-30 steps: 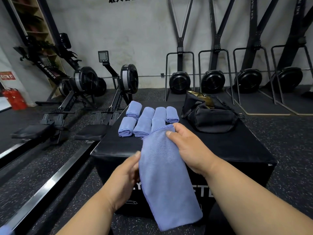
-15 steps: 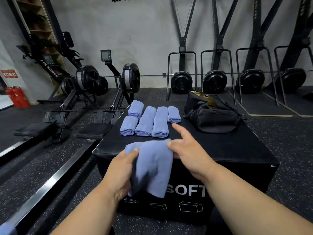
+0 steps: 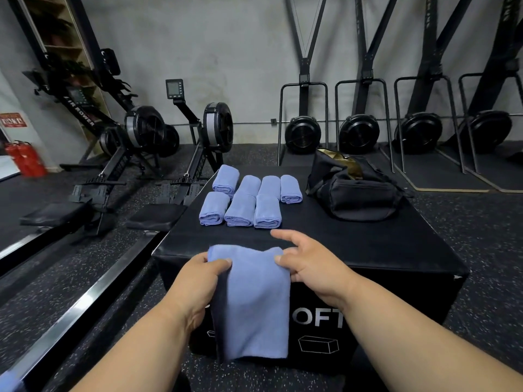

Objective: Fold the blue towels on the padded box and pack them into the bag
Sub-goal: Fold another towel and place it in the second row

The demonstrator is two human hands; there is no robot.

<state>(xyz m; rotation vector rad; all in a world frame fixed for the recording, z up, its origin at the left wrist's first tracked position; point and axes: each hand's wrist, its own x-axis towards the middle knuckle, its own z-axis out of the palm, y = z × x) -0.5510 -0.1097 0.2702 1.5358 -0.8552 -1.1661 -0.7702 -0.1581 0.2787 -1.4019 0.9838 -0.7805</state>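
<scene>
Seven folded towels [image 3: 249, 199] lay mid-frame on the padded box [image 3: 368, 250] | our left hand [image 3: 198, 281] and right hand [image 3: 314, 267] each pinched the eighth towel [image 3: 252, 301], draped over the near edge | folding step; next likely fold it, toward the bag [image 3: 353, 190], upper right.

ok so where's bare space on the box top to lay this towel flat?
Best patch: the near strip of the padded box, between the folded towels, the bag and the front edge, running to the right corner. The held towel, gripped by left hand and right hand, already overhangs it. Far left is crowded with seven folded towels; far right holds the bag.
</scene>
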